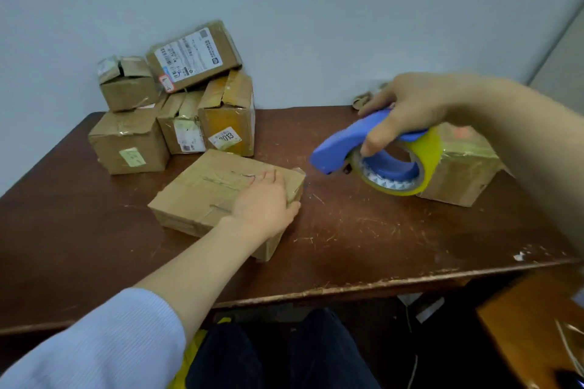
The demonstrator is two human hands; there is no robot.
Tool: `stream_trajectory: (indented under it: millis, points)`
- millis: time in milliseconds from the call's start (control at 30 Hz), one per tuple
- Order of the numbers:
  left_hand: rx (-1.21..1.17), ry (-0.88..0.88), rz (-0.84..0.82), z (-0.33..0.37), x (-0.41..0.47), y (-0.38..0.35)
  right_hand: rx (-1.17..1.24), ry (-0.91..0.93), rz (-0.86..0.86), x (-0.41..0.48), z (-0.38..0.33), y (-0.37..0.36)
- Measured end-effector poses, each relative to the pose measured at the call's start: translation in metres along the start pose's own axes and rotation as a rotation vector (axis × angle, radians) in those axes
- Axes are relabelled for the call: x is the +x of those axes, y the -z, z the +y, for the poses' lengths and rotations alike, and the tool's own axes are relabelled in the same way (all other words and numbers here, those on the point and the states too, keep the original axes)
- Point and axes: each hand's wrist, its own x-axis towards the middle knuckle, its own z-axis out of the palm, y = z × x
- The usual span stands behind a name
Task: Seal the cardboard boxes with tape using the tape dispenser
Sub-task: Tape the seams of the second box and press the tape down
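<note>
A flat cardboard box (205, 196) lies on the brown table (363, 240), near the middle. My left hand (264, 204) rests on its top at the near right corner, fingers spread flat and thumb over the box's right edge. My right hand (407, 107) grips a blue tape dispenser (344, 144) by its handle, held just above the table to the right of the box. The dispenser carries a roll of yellowish clear tape (407, 167). Its nose points left toward the box, a short gap away.
A pile of several cardboard boxes (177, 104) stands at the table's back left against the wall. One more taped box (464, 167) sits right behind the dispenser. A wooden surface (534, 322) lies low at the right, past the table's front edge.
</note>
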Motion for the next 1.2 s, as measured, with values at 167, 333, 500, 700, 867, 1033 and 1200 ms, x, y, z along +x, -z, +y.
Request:
stream_trajectory:
  millis: [167,333,500,700,867,1033,1200]
  points:
    - [0.003,0.064,0.004,0.017,0.006,-0.003,-0.062,-0.072,0.221,-0.016,0.035,-0.072]
    - [0.006,0.065,0.042,0.019,0.0,-0.007,-0.551,0.072,0.585,0.007,0.043,-0.149]
    - [-0.045,0.064,-0.023,0.017,0.005,-0.008,-0.556,0.026,0.573,0.022,0.052,-0.188]
    - [-0.52,0.046,-0.129,-0.003,0.001,0.017,-0.424,0.184,0.784,0.02,0.036,-0.181]
    - [-0.217,-0.145,-0.035,-0.039,-0.009,0.008,0.026,0.472,0.337,0.04,-0.028,-0.184]
    - [0.05,-0.176,-0.184,-0.071,-0.01,0.007,0.049,0.438,0.318,0.049,-0.028,-0.199]
    - [-0.038,0.187,-0.148,-0.13,-0.002,0.017,0.153,0.412,0.24,0.051,-0.026,-0.196]
